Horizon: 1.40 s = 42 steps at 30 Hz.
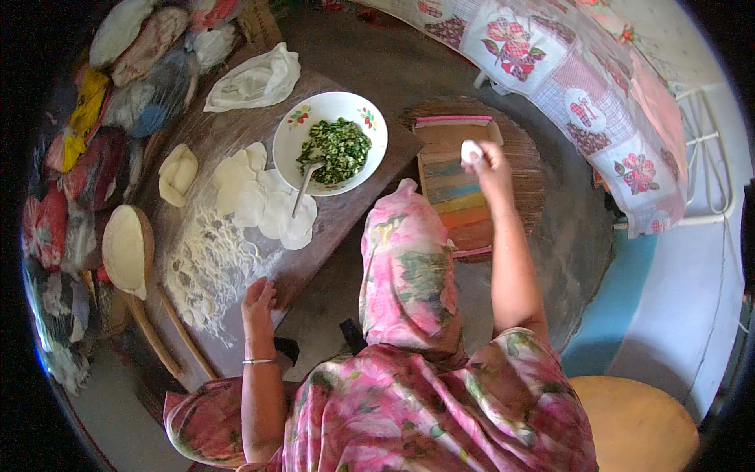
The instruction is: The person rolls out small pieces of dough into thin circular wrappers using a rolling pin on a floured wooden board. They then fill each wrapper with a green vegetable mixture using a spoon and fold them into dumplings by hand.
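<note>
Between the fingers of my right hand is a small white dumpling, held above a shallow cardboard tray with coloured stripes. My left hand hovers by the front edge of a floured wooden board, its fingers loosely bent with nothing visible in them. On the board, a white bowl holds chopped green filling and a metal spoon. Several round dough wrappers overlap beside the bowl. Small dough pieces lie in loose flour closer to me.
A dough lump and a white plastic bag lie farther back. At left are a long-handled scoop of flour, a thin rolling pin and bundled bags. The tray sits on a round slatted mat. Patterned cloth hangs right.
</note>
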Each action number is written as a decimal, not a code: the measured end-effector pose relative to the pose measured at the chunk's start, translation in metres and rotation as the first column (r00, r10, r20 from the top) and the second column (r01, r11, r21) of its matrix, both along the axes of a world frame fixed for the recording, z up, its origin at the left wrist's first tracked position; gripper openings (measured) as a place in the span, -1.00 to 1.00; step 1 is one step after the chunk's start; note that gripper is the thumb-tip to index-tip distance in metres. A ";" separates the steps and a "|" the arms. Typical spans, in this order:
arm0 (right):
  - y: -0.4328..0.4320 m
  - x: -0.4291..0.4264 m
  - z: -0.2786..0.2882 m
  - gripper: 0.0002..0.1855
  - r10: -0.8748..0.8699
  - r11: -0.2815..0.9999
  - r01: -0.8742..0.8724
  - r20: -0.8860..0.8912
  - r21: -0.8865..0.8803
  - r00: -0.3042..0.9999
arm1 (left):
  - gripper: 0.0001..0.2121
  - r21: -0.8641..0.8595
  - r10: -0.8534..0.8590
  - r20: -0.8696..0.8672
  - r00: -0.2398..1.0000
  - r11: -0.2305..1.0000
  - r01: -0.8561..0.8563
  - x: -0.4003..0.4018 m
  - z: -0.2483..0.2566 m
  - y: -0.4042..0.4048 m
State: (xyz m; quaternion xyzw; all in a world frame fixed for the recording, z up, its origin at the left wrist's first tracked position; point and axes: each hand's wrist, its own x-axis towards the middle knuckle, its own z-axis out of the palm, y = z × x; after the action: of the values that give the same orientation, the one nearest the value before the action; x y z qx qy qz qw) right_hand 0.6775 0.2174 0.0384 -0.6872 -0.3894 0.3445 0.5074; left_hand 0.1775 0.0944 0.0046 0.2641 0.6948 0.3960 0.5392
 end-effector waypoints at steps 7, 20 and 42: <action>-0.057 0.031 -0.174 -0.80 0.493 0.825 -0.334 0.293 -0.456 0.819 | -0.70 -0.050 -0.056 0.001 0.998 0.997 0.056 -0.004 0.001 0.005; -0.094 -0.007 -0.167 -0.83 0.408 0.860 -0.327 0.143 -0.391 0.902 | -0.72 0.018 -0.017 0.195 0.981 1.000 0.014 -0.014 -0.007 0.001; -0.032 -0.212 0.186 -0.86 0.516 0.460 -0.878 0.766 0.129 0.383 | -0.71 0.091 0.042 0.180 0.983 0.994 -0.059 -0.014 -0.023 -0.008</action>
State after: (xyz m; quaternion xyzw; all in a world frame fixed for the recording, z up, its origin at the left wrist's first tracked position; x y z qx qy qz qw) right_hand 0.4658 0.1858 0.2245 -0.3456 -0.8738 0.1605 0.3020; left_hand 0.1632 0.0866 -0.0182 0.2355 0.6305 0.4647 0.5753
